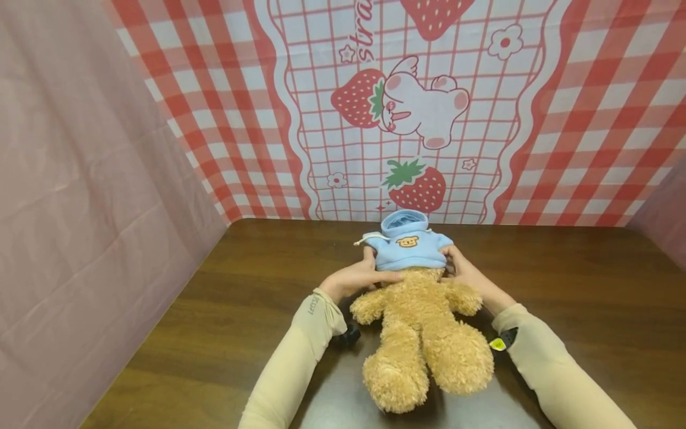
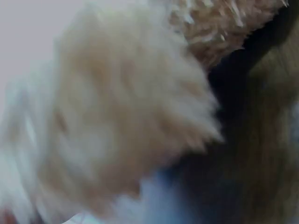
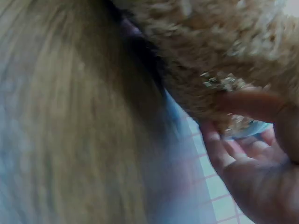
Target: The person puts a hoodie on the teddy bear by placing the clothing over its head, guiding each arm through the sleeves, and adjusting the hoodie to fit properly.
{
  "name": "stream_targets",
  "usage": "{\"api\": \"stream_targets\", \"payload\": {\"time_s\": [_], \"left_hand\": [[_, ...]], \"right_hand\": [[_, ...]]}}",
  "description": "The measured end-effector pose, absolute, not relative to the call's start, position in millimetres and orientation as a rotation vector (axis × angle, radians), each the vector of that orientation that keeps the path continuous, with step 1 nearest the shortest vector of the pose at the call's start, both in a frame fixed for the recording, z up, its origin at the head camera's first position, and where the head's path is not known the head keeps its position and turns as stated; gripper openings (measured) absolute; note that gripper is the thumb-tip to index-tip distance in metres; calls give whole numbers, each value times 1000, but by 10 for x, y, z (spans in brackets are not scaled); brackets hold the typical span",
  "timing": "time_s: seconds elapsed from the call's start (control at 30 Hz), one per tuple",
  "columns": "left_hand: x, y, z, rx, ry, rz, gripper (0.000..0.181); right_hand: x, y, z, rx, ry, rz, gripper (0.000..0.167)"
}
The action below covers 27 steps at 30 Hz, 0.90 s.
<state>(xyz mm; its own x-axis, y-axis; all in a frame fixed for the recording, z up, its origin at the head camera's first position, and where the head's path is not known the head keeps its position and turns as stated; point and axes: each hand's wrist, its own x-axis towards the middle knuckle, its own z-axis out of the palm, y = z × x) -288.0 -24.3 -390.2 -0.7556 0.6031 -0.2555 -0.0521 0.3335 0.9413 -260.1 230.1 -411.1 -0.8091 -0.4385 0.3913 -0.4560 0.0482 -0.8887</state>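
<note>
A tan plush teddy bear lies on its back or front, I cannot tell which, with its legs toward me. Over its head sits a small light blue hoodie with a bear-face patch and a pale cord; its round neck opening faces away. My left hand grips the bear at the hem, thumb across the fur. At the opposite side my right hand pinches the hoodie near its hem; in the right wrist view, its thumb presses the fur. Blurred fur fills much of the left wrist view, hiding the left hand.
All this lies on a dark brown wooden table. A red-and-white checked cloth with strawberries hangs behind the far edge, and a pale pink curtain hangs at the left. Each wrist carries a dark device under its cream sleeve.
</note>
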Motion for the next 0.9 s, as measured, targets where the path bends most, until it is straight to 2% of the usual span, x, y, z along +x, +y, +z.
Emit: {"api": "stream_targets", "payload": {"time_s": [0.13,0.37,0.63,0.9], "left_hand": [[-2898,-199,-3898,459,2051,1558,119],[-2887,-162,-3823,542,1981,1788,111],[-2828,-116,-3788,579,1888,1875,115],[-2797,-72,-3777,555,1977,1949,111]], "right_hand": [[-2581,2221,-4057,928,-2187,1959,45],[-2592,2216,-4042,965,-2066,2007,46],[-2575,2250,-4087,909,-2071,2068,61],[-2555,2272,-4052,684,-2315,1855,33]]}}
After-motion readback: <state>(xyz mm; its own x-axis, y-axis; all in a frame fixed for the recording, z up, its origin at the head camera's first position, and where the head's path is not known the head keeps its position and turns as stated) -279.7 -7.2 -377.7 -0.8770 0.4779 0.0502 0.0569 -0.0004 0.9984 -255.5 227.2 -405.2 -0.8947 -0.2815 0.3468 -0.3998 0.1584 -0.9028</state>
